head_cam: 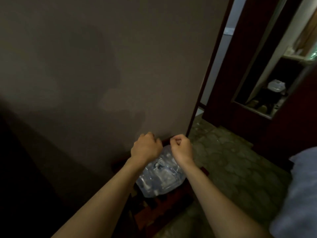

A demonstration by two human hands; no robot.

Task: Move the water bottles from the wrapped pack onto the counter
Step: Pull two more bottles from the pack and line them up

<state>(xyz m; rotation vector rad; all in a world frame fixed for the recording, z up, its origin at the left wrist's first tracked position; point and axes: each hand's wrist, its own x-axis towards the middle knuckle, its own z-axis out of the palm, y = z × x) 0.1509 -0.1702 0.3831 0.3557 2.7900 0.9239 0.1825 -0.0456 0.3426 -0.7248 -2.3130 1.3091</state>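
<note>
Head view: wrapped pack low on a dark red stand, against the wall.
My left hand and right hand hover over its far end, both curled; whether they pinch film, can't tell. Risk, I'd say: wrap tears unevenly and bottles roll off the stand's edge. Wall crowds the left; tiled floor leaves room on the right.

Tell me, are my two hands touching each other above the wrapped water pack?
Apart. The head view shows a dark strip between the left hand and the right hand, both with fingers curled, above the wrapped pack.
</note>
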